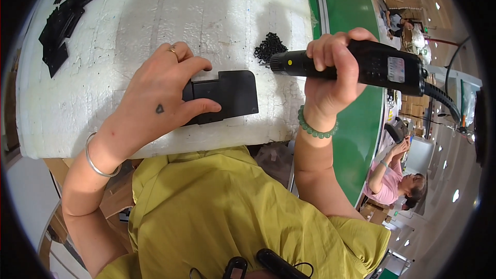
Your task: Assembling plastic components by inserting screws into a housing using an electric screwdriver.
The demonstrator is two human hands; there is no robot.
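Note:
My left hand (157, 93) lies over the left end of a flat black plastic cover (238, 93), its thumb pressed on the top and its fingers bent round the far side. The cover rests on the white padded work surface and has a stepped outline. In my right hand (336, 67) is a black electric screwdriver (380, 64), held level with its nose pointing left. The bit reaches the near edge of a small heap of black screws (269, 46). Whether a screw sits on the bit is too small to tell.
Several black plastic parts (62, 20) are stacked at the far left of the white foam-like surface (175, 15). A green table or belt (354, 139) runs along the right. Beyond it a person in pink (390, 181) handles a dark object. The screwdriver's cable (444, 101) trails right.

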